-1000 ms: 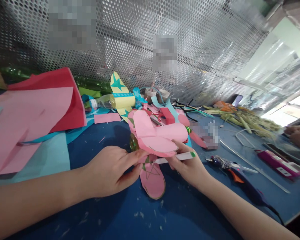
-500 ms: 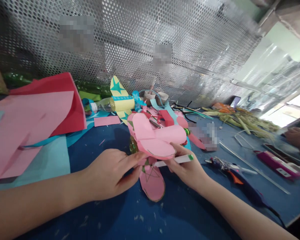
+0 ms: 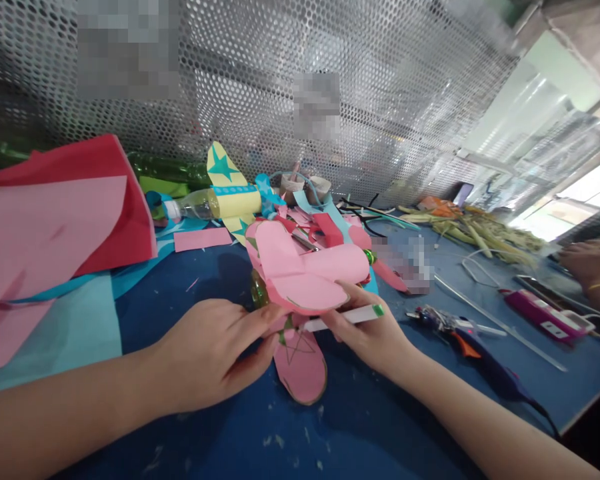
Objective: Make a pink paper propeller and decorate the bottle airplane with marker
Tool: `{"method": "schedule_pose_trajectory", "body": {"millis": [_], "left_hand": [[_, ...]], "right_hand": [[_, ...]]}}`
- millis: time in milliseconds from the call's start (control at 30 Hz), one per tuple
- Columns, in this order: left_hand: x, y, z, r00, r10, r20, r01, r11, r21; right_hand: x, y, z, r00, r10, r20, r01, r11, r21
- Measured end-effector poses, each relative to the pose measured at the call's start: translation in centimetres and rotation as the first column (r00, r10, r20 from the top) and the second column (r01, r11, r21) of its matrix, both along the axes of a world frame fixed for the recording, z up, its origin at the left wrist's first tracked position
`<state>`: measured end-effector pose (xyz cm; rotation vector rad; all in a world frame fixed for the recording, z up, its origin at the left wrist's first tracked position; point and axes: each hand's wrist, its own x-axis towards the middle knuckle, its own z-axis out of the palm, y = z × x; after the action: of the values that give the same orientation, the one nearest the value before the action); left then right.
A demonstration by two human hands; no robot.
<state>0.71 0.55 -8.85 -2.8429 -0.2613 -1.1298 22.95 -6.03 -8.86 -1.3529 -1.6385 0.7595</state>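
Between my hands is a toy plane (image 3: 330, 263) made of a green bottle wrapped in pink paper, with rounded pink wings. Its lower pink wing (image 3: 303, 373) hangs toward me and has a star drawn on it in pencil-like lines. My left hand (image 3: 220, 350) pinches the plane's edge between thumb and fingers. A white marker pen (image 3: 347, 318) with a green end is gripped in my right hand (image 3: 373, 333), its tip pointing left at the drawn wing. The right fingers also reach behind the upper wing, partly hidden.
A yellow paper-wrapped bottle plane (image 3: 237, 200) lies behind. Pink paper sheets (image 3: 50, 233) and red paper (image 3: 135, 213) are at left. On the right are a glue gun (image 3: 480, 353), a purple power strip (image 3: 545, 313), dried stalks (image 3: 480, 230) and another person's hand (image 3: 593, 267).
The whole view has shifted slightly, so the tabletop things appear a little further left. My hands keep the same grip on the pink plane and the marker pen.
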Motion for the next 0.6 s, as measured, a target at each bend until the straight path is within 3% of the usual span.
{"method": "schedule_pose_trajectory", "body": {"millis": [600], "left_hand": [[-0.49, -0.07, -0.42, 0.998, 0.042, -0.047, -0.042, 0.999, -0.005]], "right_hand": [[-0.06, -0.07, 0.01, 0.998, 0.023, -0.064, -0.025, 0.999, -0.027]]}}
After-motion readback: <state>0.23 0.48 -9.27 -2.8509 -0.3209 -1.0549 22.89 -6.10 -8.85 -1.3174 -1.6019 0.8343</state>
